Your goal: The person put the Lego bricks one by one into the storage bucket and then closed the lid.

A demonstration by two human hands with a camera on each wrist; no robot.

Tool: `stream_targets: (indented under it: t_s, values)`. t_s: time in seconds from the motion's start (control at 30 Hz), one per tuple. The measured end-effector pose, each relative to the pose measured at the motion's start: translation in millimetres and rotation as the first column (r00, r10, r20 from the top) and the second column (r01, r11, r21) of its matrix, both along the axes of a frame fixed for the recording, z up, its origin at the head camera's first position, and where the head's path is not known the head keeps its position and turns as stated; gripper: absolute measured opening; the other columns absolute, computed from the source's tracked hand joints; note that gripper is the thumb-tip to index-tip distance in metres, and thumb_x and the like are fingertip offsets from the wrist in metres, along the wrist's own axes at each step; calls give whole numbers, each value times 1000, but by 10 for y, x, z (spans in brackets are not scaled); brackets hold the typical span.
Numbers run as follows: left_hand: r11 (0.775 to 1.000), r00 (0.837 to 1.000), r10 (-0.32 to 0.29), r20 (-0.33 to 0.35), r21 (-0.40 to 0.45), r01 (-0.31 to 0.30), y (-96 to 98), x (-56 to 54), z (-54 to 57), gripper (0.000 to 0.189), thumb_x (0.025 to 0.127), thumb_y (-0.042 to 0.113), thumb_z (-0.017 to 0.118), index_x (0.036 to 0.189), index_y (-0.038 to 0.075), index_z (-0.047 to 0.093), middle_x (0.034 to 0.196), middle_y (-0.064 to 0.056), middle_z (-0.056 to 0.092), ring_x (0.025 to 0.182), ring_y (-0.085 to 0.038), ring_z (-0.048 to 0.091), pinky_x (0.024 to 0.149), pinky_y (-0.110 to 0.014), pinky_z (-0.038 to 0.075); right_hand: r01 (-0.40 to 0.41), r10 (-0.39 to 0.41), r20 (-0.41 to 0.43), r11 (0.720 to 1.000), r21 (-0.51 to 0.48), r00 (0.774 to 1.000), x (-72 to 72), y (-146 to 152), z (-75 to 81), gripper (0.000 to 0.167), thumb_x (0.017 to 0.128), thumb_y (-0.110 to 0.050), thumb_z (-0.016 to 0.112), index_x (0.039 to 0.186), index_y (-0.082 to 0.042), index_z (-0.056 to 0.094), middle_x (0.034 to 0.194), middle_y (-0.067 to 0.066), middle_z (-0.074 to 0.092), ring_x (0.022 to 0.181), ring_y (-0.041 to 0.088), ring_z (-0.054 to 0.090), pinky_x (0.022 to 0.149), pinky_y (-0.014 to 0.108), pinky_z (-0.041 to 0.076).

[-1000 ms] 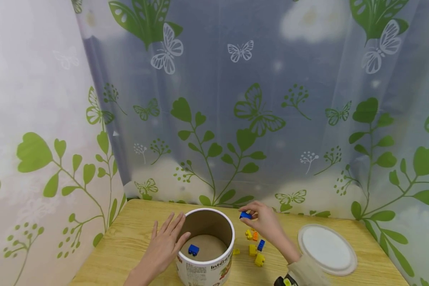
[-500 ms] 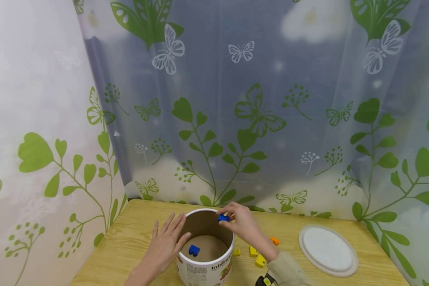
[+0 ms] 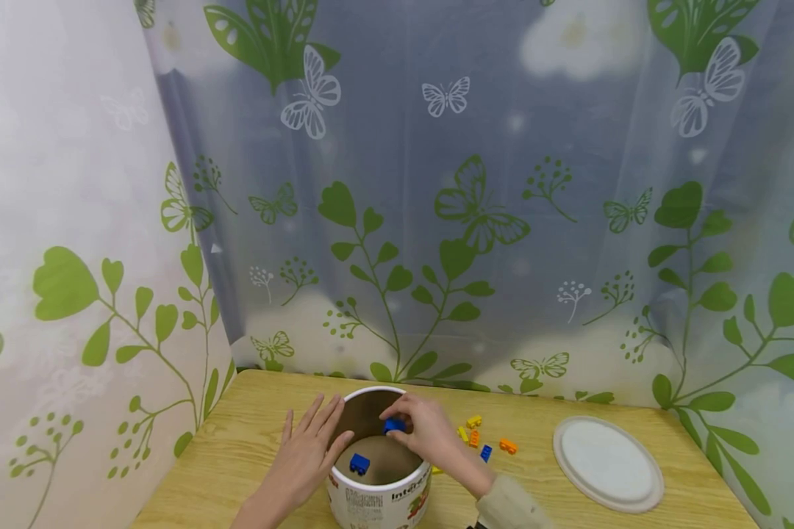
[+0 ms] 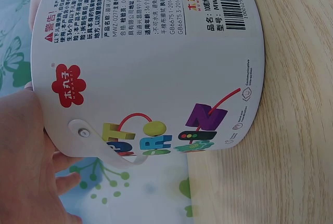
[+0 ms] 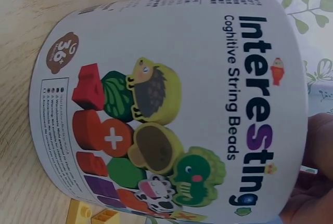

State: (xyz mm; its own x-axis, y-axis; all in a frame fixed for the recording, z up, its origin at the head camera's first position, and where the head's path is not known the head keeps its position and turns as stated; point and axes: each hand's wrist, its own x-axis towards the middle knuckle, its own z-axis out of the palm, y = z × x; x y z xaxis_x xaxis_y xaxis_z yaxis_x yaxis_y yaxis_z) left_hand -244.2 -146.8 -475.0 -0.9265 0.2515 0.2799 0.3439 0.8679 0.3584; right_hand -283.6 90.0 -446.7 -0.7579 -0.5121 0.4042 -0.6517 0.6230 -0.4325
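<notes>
A white cardboard tub [image 3: 377,507] with printed sides stands upright on the table. My left hand [image 3: 304,455] rests on the tub's left rim, fingers straight; the left wrist view shows this hand [image 4: 26,156] beside the rim, near a white strap handle [image 4: 122,160]. Between thumb and fingers my right hand [image 3: 430,433] pinches a blue toy brick [image 3: 393,425], held inside the mouth of the tub on its right side. Another blue brick [image 3: 359,463] lies on the tub's floor. In the right wrist view the right hand [image 5: 317,182] is partly hidden behind the rim.
Right of the tub lie several loose bricks, among them a yellow brick [image 3: 474,421], an orange brick [image 3: 508,446] and a blue one [image 3: 486,453]. A round white lid [image 3: 607,463] lies further right on the wooden table [image 3: 271,411]. A patterned curtain [image 3: 397,220] hangs behind.
My right hand has carried the blue brick leftwards from beside the tub, over its rim and down into its mouth. The left hand has stayed in place.
</notes>
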Motion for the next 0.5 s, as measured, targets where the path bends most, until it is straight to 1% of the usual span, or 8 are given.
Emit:
stream_targets:
  t_s: [0.17,0.27,0.37,0.43,0.5]
  values:
    - [1000,1000,3,-6,-1,-3,0,-3,-5,64,107,52,41,157,13,42,162,-3,38,154,-30,23,118,-70,10,4,-3,-29,1000,5,1000,-6,-7,-29,21,81,-4,85,100,-10,79,96,4,68,72,17,61,62,20,46]
    - [1000,1000,4,-5,-1,-4,1,-1,0,63,107,51,42,157,12,42,162,-3,39,154,-30,23,118,-70,10,5,-5,-36,1000,6,999,-9,5,-37,23,81,-3,85,101,-10,78,100,4,69,78,18,65,66,23,51]
    - [1000,1000,5,1,-1,-5,2,1,7,63,107,51,42,157,12,41,162,-3,38,154,-30,23,118,-70,10,9,-9,-8,1000,-18,1000,-13,32,-24,24,83,-4,83,105,-11,77,106,6,71,89,23,69,74,30,57]
    - [1000,1000,4,4,0,-4,2,2,11,63,107,51,42,157,12,41,162,-3,38,154,-30,23,118,-70,10,17,-17,16,999,-45,1000,-20,57,-1,23,85,-5,81,108,-11,76,109,5,72,96,25,70,79,34,59]
    - [1000,1000,4,6,3,-4,1,3,13,63,107,51,42,157,12,41,162,-3,38,154,-30,23,118,-70,9,24,-20,42,995,-92,999,-34,88,28,23,87,-5,79,109,-10,76,109,6,72,97,27,71,81,38,59]
